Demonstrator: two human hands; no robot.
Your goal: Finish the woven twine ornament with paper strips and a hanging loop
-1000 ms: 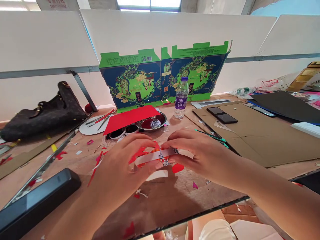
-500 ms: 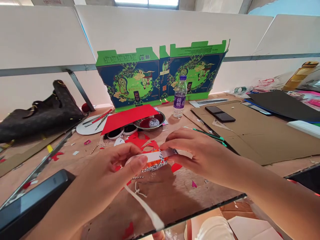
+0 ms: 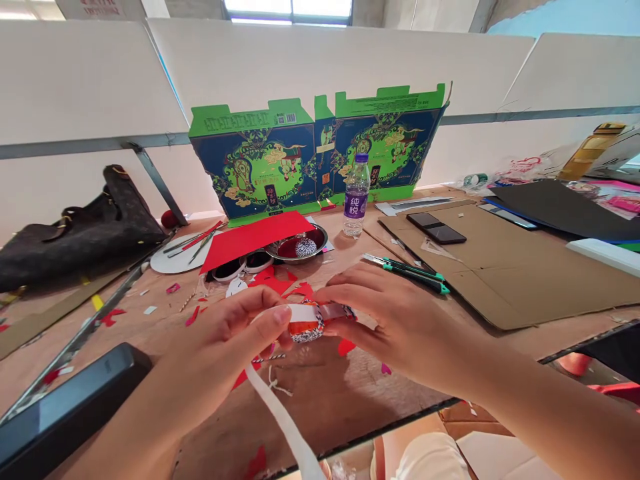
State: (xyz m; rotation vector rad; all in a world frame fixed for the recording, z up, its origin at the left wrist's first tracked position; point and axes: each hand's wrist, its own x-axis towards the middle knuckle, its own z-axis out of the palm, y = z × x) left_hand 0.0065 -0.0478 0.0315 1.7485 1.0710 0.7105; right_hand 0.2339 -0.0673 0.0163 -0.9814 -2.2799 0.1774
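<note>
My left hand [image 3: 225,347] pinches a small orange piece [image 3: 306,328] with black-and-white patterned cord around it and a white strip [image 3: 303,313] across its top. The left thumb presses on the white strip. My right hand [image 3: 385,313] grips the other side of the same piece, its fingers bent over a patterned end. A long white ribbon [image 3: 285,420] hangs below my left hand toward the near table edge. Green-and-black cutters [image 3: 413,270] lie just behind my right hand, and red paper scraps [image 3: 273,280] lie behind the held piece.
A water bottle [image 3: 356,197] stands before an unfolded green box [image 3: 265,160]. Behind my hands are a metal bowl [image 3: 323,248] and a red sheet [image 3: 255,237]. Cardboard [image 3: 515,280] with a phone [image 3: 436,228] lies right; a dark bag [image 3: 85,227] and a black device [image 3: 75,400] are left.
The view has shifted slightly. The held piece is turned a little and sits closer to my left fingertips, while less white strip shows. The white ribbon hangs further down toward the bottom edge.
</note>
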